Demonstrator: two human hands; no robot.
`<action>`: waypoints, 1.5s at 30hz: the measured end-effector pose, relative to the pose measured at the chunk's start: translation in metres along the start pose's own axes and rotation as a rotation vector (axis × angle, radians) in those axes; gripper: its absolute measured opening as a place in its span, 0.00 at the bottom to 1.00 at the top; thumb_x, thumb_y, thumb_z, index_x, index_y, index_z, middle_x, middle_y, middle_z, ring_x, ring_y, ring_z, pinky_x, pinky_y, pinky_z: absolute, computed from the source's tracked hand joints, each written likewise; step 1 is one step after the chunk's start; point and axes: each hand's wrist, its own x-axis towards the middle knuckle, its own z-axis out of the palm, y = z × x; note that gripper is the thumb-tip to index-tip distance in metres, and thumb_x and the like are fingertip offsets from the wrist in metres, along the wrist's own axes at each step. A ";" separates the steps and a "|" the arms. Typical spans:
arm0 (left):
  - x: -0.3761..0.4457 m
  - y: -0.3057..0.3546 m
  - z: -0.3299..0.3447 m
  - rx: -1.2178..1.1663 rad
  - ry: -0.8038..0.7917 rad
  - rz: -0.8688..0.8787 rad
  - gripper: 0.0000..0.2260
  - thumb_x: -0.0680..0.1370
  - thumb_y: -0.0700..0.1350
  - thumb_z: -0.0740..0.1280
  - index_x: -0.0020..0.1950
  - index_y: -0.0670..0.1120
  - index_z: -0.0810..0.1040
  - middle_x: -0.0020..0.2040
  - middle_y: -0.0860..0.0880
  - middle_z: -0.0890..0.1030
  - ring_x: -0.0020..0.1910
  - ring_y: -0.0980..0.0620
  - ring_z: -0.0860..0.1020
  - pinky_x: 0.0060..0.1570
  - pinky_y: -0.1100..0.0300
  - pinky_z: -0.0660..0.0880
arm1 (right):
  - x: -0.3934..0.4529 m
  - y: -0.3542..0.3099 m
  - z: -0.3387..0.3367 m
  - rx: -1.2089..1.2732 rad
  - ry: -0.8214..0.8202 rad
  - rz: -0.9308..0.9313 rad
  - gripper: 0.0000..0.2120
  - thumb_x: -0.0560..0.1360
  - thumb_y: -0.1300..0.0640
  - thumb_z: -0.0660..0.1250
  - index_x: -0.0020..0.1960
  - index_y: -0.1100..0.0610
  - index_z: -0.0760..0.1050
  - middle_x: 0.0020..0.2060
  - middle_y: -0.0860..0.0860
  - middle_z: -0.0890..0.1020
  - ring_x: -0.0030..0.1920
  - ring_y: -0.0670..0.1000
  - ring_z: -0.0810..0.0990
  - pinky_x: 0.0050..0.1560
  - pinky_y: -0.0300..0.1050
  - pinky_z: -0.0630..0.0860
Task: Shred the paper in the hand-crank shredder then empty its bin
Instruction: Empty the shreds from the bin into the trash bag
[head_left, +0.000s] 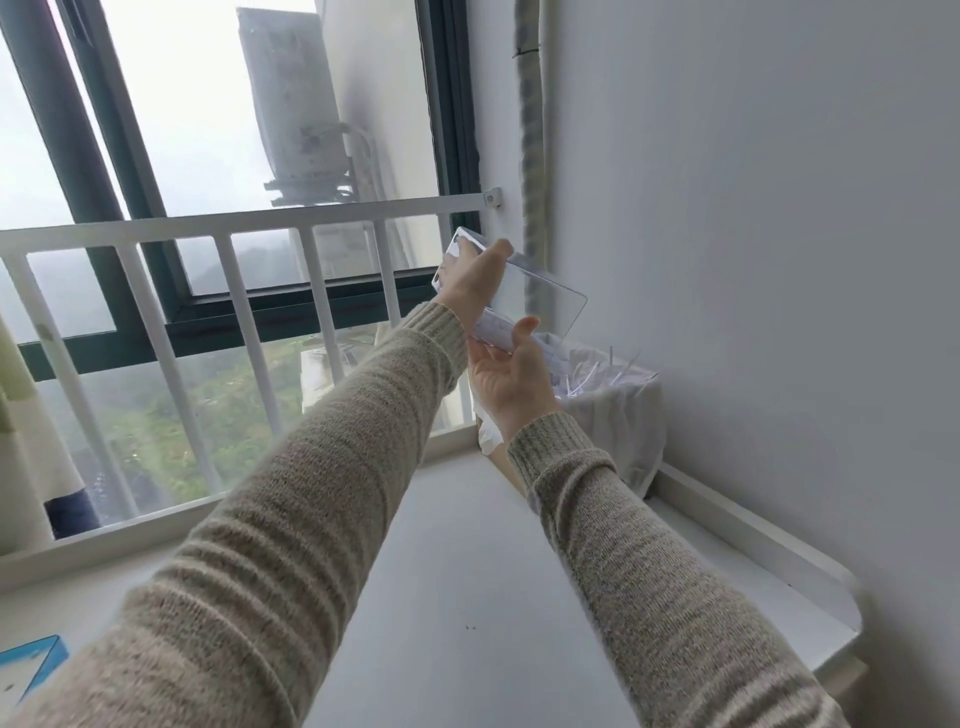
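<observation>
Beside the window (218, 156), whose white railing (244, 228) crosses the glass, a white table (467, 597) runs to the corner of a pale wall (753, 208). On the table's far end, against that wall, stands a waste basket (618, 421) lined with a white bag, with shredded paper strips (597, 376) heaped and sticking up in its mouth. Both arms in beige knit sleeves (322, 493) reach forward and upward from the lower edge toward that corner, the left one longer in view and crossing from lower left, the right one rising from lower right. Between the hands, held in the air just above and to the left of the basket, is the shredder's clear bin (540, 296), tilted, its long axis running from upper left down to lower right so that the lower end points toward the basket's mouth. The left hand (475, 278) grips the bin's upper end, fingers and thumb curled around its edge, back of the hand toward the camera. The right hand (511, 371) is below it, palm up, thumb raised against the bin's lower edge and fingers cupped beneath it. A blue-edged object (31, 660) lies at the table's near left corner, cut off by the frame.
</observation>
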 end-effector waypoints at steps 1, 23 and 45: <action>0.001 0.002 0.002 0.022 -0.002 -0.002 0.29 0.75 0.54 0.58 0.74 0.44 0.61 0.73 0.39 0.65 0.72 0.39 0.64 0.69 0.41 0.63 | 0.002 -0.001 -0.001 0.019 -0.005 0.006 0.16 0.79 0.51 0.61 0.58 0.63 0.69 0.61 0.69 0.74 0.58 0.66 0.77 0.61 0.60 0.73; 0.006 0.013 -0.007 0.130 0.114 0.080 0.31 0.74 0.54 0.61 0.75 0.44 0.61 0.76 0.40 0.61 0.74 0.40 0.60 0.71 0.42 0.61 | 0.013 0.003 0.006 0.145 -0.140 0.213 0.38 0.79 0.44 0.56 0.74 0.70 0.46 0.69 0.73 0.62 0.69 0.68 0.65 0.71 0.59 0.61; -0.021 -0.013 -0.043 -0.160 0.248 0.205 0.35 0.77 0.51 0.62 0.80 0.46 0.50 0.80 0.44 0.52 0.78 0.45 0.52 0.74 0.42 0.56 | -0.007 0.023 0.021 0.009 -0.104 0.187 0.26 0.79 0.52 0.60 0.74 0.55 0.58 0.69 0.70 0.65 0.65 0.68 0.70 0.67 0.61 0.67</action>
